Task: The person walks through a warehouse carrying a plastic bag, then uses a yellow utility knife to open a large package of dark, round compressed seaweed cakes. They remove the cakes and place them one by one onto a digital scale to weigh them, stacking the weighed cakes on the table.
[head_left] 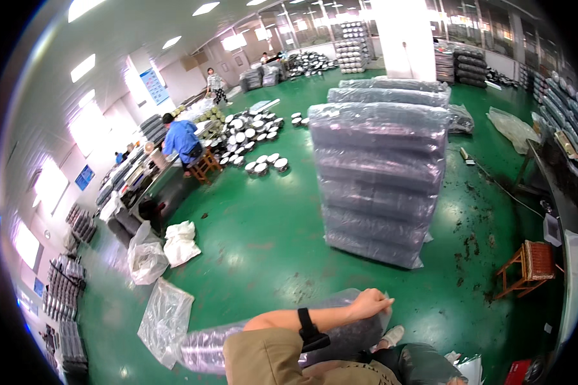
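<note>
My left arm, in a brown sleeve with a black band on the wrist, reaches across a long dark bundle (pixel 205 348) in clear plastic at the lower edge. The closed fingers of my left hand (pixel 369 303) pinch the plastic wrap at the bundle's right end. Only a sliver of what looks like my right hand (pixel 456 381) shows at the bottom edge, beside a dark rounded bundle (pixel 427 366); its fingers are hidden. A loose clear plastic sheet (pixel 164 317) lies at the bundle's left end.
A tall stack of plastic-wrapped dark bundles (pixel 379 179) stands ahead. White plastic bags (pixel 181 244) lie left on the green floor. A person in blue (pixel 183 141) sits by a workbench amid round parts (pixel 253 128). A wooden stool (pixel 528 266) stands right, beside a long table.
</note>
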`<state>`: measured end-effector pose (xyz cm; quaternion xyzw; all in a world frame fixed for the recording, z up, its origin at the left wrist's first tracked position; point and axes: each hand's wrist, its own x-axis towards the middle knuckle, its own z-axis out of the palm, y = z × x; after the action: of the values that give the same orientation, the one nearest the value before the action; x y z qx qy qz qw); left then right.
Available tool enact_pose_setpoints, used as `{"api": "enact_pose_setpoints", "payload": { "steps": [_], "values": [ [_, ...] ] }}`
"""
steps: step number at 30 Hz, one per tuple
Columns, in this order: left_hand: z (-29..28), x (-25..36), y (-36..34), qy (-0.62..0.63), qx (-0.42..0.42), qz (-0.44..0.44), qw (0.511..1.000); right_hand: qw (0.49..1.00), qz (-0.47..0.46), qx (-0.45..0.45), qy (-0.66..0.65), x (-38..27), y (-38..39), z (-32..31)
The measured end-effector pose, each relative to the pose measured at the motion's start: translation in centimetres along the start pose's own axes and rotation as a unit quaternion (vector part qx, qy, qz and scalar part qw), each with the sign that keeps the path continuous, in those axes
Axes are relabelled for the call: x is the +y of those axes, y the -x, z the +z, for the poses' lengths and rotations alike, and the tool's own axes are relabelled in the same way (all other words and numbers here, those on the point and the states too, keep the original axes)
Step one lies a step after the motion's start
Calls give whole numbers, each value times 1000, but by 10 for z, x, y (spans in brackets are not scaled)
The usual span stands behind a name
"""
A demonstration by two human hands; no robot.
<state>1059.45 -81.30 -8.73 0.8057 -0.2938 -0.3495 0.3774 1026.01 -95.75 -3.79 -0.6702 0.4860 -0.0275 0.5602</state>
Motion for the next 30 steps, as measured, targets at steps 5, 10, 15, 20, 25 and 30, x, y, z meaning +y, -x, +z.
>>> {"api": "enact_pose_setpoints", "payload": {
  "steps": [5,10,15,20,25,30],
  "values": [
    [14,55,-154,-4,-65,131,989,999,21,24,-10,-40,-81,-15],
    [17,128,-294,43,-55,164,984,989,26,89,-120,-38,-130,-21],
    [33,153,-414,120,10,141,983,990,-47,120,62,-25,-175,-4],
    [45,117,-533,146,176,198,953,997,78,13,25,-134,-194,32],
    [-21,96,-493,173,-26,250,952,995,93,-14,27,-130,-206,55],
    [-72,-20,-393,208,-120,145,960,981,110,-110,119,-151,-229,65]
  ]
}}
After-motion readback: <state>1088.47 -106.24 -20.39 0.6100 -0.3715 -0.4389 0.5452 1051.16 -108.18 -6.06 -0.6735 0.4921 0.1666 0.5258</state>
